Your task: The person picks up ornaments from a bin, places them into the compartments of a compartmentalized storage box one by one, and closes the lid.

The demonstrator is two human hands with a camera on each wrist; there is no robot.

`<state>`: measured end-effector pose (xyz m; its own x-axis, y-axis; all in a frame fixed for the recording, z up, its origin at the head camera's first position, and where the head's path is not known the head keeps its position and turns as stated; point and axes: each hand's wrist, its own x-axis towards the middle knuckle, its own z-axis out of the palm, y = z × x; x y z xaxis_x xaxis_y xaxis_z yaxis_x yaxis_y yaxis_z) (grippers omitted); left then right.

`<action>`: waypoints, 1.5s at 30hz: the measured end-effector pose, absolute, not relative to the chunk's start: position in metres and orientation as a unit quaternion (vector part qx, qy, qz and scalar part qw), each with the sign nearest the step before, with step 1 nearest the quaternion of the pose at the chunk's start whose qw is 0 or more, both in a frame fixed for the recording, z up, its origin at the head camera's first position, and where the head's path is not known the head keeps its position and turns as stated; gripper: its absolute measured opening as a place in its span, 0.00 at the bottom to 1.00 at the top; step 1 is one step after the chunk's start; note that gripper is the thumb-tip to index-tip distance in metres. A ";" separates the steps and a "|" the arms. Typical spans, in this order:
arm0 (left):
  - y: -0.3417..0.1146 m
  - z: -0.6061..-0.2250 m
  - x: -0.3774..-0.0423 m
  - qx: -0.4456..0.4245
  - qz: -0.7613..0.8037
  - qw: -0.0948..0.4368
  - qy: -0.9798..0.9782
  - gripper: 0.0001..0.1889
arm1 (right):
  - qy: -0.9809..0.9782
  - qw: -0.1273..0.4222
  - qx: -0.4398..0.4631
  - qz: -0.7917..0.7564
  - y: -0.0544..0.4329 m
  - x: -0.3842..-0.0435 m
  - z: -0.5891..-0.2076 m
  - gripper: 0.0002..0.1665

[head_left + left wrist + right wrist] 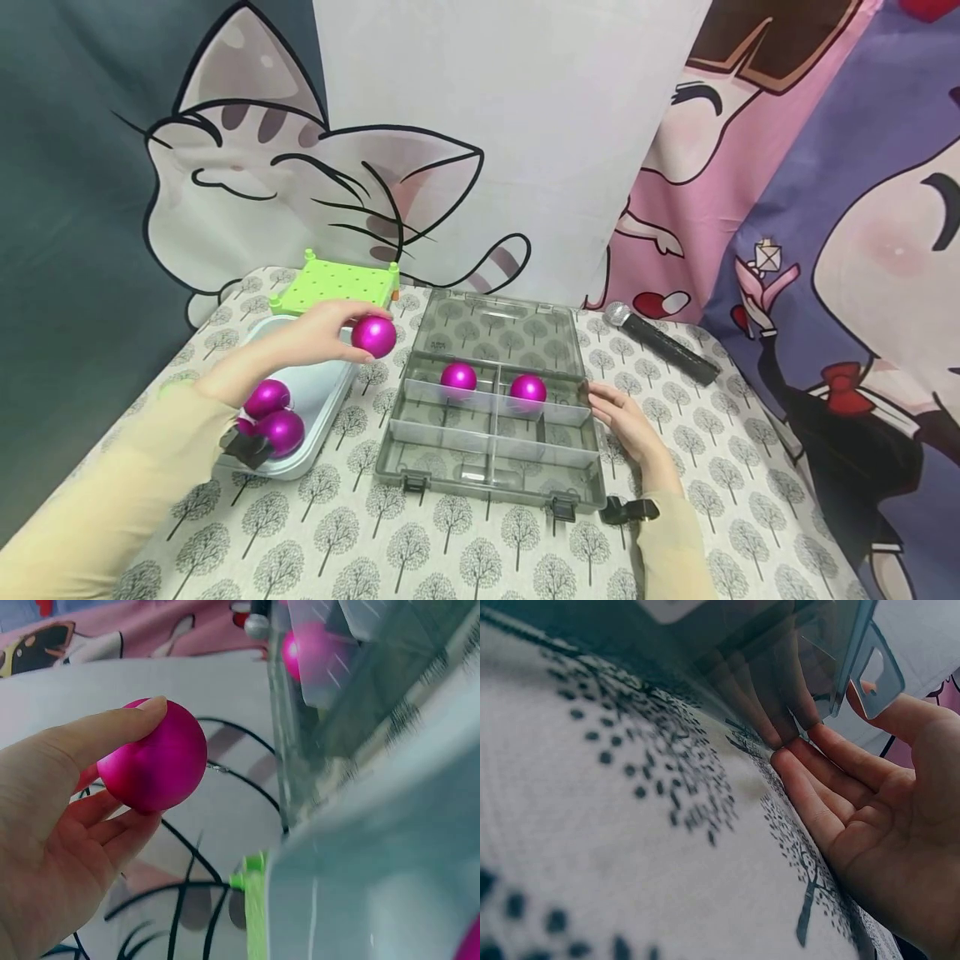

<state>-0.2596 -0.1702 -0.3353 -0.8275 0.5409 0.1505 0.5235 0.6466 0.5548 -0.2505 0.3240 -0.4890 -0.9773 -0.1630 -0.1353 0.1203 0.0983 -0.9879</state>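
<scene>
My left hand (318,335) pinches a shiny magenta ball (373,337) between thumb and fingers, above the gap between a pale tub and a grey see-through divided box. In the left wrist view the thumb lies over the top of the ball (161,769), fingers beneath. The divided box (510,495) has its lid (502,329) folded back. Two more magenta balls sit in its back row, one in the left compartment (458,377) and one in the right (528,389). My right hand (628,423) rests its fingertips against the box's right side, fingers nearly straight in the right wrist view.
The pale tub (318,392) on the left holds several magenta balls (282,433). Behind it stands a green pegged stand (333,282). A black microphone (667,346) lies at the back right on the tree-print cloth. Cartoon curtains hang behind the table.
</scene>
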 end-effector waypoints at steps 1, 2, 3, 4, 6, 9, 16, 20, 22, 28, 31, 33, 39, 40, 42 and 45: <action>-0.165 -0.335 -0.260 0.297 0.307 0.015 0.904 0.34 | 0.732 0.107 -0.015 -0.672 0.324 -0.251 -0.489 0.33; -0.160 -0.335 -0.260 0.300 0.312 0.014 0.902 0.34 | 0.732 0.107 -0.016 -0.673 0.324 -0.251 -0.489 0.33; -0.155 -0.334 -0.261 0.302 0.316 0.013 0.900 0.34 | 0.731 0.108 -0.017 -0.674 0.324 -0.251 -0.490 0.33; -0.150 -0.334 -0.261 0.305 0.319 0.011 0.897 0.34 | 0.730 0.108 -0.015 -0.675 0.323 -0.251 -0.490 0.33; -0.141 -0.333 -0.261 0.313 0.325 0.003 0.892 0.34 | 0.729 0.108 -0.014 -0.675 0.324 -0.251 -0.491 0.33; -0.128 -0.334 -0.262 0.319 0.329 -0.010 0.889 0.34 | 0.734 0.108 -0.013 -0.671 0.324 -0.252 -0.490 0.33; -0.098 -0.340 -0.263 0.337 0.352 -0.016 0.873 0.35 | 0.738 0.107 -0.024 -0.666 0.323 -0.253 -0.490 0.33; -0.079 -0.344 -0.262 0.349 0.351 -0.011 0.869 0.34 | 0.733 0.108 -0.028 -0.671 0.323 -0.254 -0.490 0.33; -0.069 -0.344 -0.261 0.355 0.351 -0.005 0.866 0.34 | 0.732 0.109 -0.030 -0.672 0.323 -0.254 -0.490 0.33; -0.040 -0.346 -0.259 0.381 0.357 0.010 0.853 0.33 | 0.730 0.108 -0.033 -0.674 0.324 -0.254 -0.489 0.33; -0.026 -0.348 -0.258 0.400 0.355 0.015 0.845 0.33 | 0.732 0.109 -0.031 -0.672 0.323 -0.254 -0.489 0.33; -0.016 -0.350 -0.256 0.411 0.354 0.019 0.840 0.33 | 0.732 0.111 -0.029 -0.671 0.323 -0.254 -0.489 0.33; 0.011 -0.358 -0.251 0.433 0.348 0.040 0.831 0.34 | 0.734 0.116 -0.032 -0.668 0.322 -0.253 -0.490 0.33; 0.015 -0.359 -0.250 0.436 0.347 0.045 0.829 0.34 | 0.734 0.116 -0.033 -0.668 0.323 -0.252 -0.489 0.33; 0.023 -0.361 -0.247 0.442 0.347 0.057 0.825 0.34 | 0.730 0.116 -0.034 -0.673 0.323 -0.251 -0.489 0.33; 0.036 -0.364 -0.244 0.452 0.347 0.068 0.819 0.33 | 0.730 0.114 -0.035 -0.673 0.324 -0.250 -0.489 0.33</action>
<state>-0.2435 0.0355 -0.3639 -0.5817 0.7878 0.2023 0.6928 0.3496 0.6307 -0.2505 0.3239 -0.4892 -0.9716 -0.2045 -0.1189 0.1020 0.0914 -0.9906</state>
